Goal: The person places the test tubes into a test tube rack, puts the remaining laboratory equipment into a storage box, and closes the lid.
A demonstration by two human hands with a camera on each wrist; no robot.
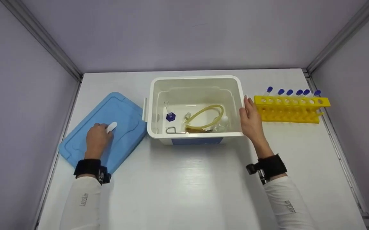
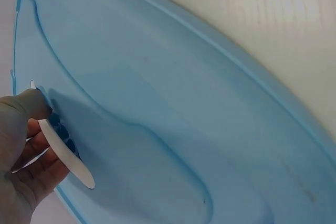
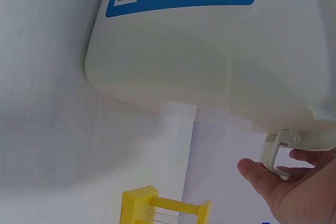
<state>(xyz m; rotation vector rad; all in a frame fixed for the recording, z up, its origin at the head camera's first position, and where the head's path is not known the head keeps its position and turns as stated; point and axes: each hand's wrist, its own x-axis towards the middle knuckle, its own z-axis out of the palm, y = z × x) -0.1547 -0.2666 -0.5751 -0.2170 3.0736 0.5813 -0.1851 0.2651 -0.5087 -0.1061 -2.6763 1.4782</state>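
Note:
My left hand (image 1: 98,137) grips the white handle (image 1: 111,126) of a blue lid (image 1: 123,111), which lies at an angle left of a white bin (image 1: 197,78). In the left wrist view, the thumb and curled fingers close round the handle (image 2: 68,156). My right hand (image 1: 251,121) is at the bin's right wall, its fingers fairly straight along the rim. The right wrist view shows the bin's white latch (image 3: 273,153) between thumb and fingers. Inside the bin lie a yellow rubber tube (image 1: 205,108), a small cylinder with a purple hexagonal base (image 1: 170,117) and a clear rounded vessel (image 1: 222,125).
Right of my right hand stands a yellow test tube rack (image 1: 286,119) with several blue-capped tubes (image 1: 281,92). A bent metal piece (image 1: 171,129) lies along the bin's near wall. Another white latch (image 1: 145,109) sticks out on the bin's left, beside the lid. Walls enclose the white table (image 1: 187,191).

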